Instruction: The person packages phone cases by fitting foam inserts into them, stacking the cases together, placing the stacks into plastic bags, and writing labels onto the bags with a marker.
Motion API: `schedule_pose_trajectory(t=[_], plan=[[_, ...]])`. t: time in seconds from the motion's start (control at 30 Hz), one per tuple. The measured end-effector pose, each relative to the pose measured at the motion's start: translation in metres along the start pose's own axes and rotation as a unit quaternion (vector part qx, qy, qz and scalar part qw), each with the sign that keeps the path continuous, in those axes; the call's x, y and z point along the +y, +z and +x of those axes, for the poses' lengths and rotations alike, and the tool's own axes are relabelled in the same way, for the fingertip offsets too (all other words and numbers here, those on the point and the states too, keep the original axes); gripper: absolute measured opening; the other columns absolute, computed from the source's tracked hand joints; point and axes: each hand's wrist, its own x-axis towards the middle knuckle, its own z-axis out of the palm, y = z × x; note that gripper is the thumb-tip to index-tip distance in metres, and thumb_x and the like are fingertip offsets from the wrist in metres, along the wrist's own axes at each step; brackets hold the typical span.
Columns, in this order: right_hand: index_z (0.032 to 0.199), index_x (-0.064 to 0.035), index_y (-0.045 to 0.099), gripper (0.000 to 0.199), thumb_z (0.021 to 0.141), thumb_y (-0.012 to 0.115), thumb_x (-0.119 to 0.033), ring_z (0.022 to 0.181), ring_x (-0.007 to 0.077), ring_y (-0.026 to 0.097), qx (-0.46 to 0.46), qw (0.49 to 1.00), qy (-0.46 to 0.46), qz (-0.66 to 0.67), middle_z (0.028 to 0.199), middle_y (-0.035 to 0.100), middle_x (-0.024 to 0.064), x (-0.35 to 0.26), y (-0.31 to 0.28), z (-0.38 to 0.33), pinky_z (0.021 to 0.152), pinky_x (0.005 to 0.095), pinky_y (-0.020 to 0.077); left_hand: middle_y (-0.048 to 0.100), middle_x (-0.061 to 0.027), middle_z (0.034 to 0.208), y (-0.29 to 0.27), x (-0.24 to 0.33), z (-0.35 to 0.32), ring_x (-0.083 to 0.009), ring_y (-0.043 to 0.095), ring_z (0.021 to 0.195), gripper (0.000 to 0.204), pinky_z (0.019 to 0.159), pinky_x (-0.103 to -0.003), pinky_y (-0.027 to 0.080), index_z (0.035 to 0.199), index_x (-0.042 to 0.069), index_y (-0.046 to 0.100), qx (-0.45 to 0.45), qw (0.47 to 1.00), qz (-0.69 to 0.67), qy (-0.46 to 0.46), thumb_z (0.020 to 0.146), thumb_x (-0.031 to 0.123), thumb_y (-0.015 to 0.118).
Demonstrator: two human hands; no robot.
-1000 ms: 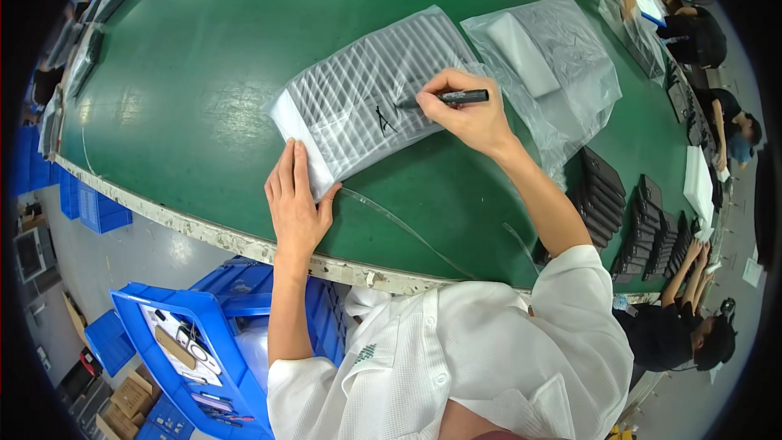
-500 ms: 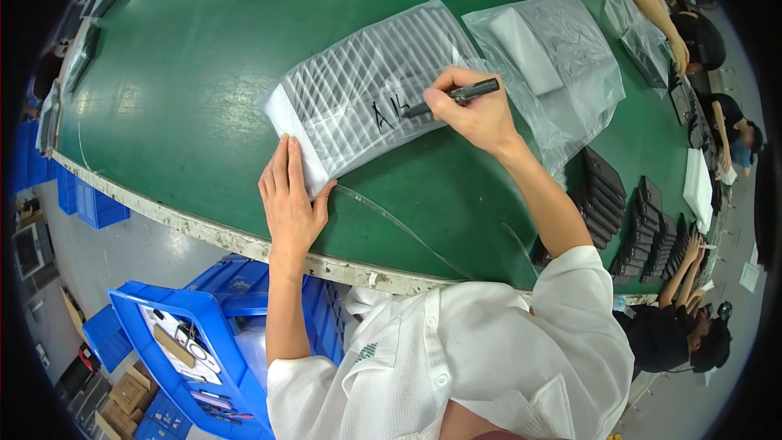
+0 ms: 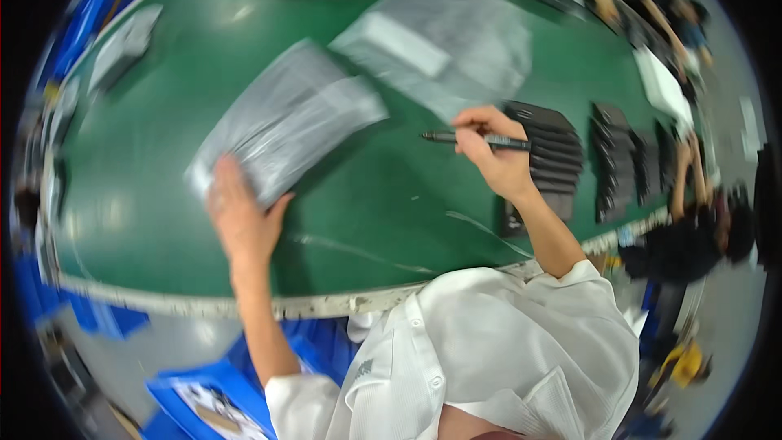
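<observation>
My left hand (image 3: pixel 240 216) lies on the near left end of a filled clear plastic bag (image 3: pixel 289 118), its thumb spread away beside the bag's edge. The bag looks grey and blurred, so its contents cannot be made out. My right hand (image 3: pixel 498 159) holds a black marker pen (image 3: pixel 440 138) above the green table, the dark tip pointing left and apart from the bag. Farther off lies another clear plastic bag (image 3: pixel 481 41) with a white block showing inside it.
Several black flat items (image 3: pixel 554 143) are stacked right of my right hand, with more rows beyond. Thin clear strips (image 3: pixel 358 254) lie near the table's edge (image 3: pixel 326 305). Other wrapped packages (image 3: pixel 126 45) sit around the table. Co-workers' arms (image 3: pixel 691 171) reach in at right. Blue crates (image 3: pixel 212 399) stand below.
The pen tip has come off the bag, and my right hand has drawn back from it. The bag has shifted left under my left hand. The whole view has turned.
</observation>
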Motion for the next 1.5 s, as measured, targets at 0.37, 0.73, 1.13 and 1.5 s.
schedule_pose_trajectory(t=[0.37,0.73,1.13,1.5], plan=[[0.113,-0.0013,0.073,0.015,0.104,0.073,-0.014,0.082,0.0045,0.058,0.567,0.798,0.064,-0.194,0.093,0.068,-0.0018,0.022,-0.270,-0.246,0.072,0.0210,0.0460,0.063,-0.0301,0.141,0.012,-0.077,0.001,-0.0456,0.061,0.132,0.060,0.114,-0.052,0.047,0.148,-0.009,0.054,0.152,0.983,0.095,-0.047,0.100,0.019,0.076],[0.105,0.0013,0.078,0.032,0.100,0.078,-0.030,0.078,0.0100,0.064,0.709,0.615,0.095,-0.332,0.080,0.072,0.0036,0.069,-0.351,-0.335,0.073,0.0293,0.0538,0.064,-0.0255,0.141,0.042,0.257,0.003,-0.0322,0.071,0.111,0.061,0.078,-0.037,0.061,0.153,-0.007,0.041,-0.191,0.667,-0.672,-0.258,0.109,0.027,0.067],[0.107,-0.0019,0.071,0.021,0.106,0.061,-0.021,0.092,0.0130,0.062,0.594,0.779,0.098,-0.177,0.098,0.069,0.0013,0.025,-0.343,-0.292,0.086,0.0298,0.0500,0.072,-0.0219,0.108,0.091,0.237,0.042,-0.0363,0.076,0.096,0.042,0.075,-0.043,0.061,0.137,-0.008,0.048,-0.189,0.628,-0.703,-0.277,0.103,0.004,0.069],[0.100,-0.0107,0.077,0.023,0.077,0.079,-0.008,0.099,0.0253,0.066,-0.132,0.926,-0.234,-0.264,0.097,0.070,0.0052,-0.002,-0.054,-0.031,0.088,0.0398,0.0460,0.076,-0.0203,0.103,0.049,0.191,0.017,-0.0272,0.078,0.086,0.052,0.067,-0.036,0.065,0.146,-0.011,0.039,-0.183,0.625,-0.705,-0.280,0.103,0.004,0.065]])
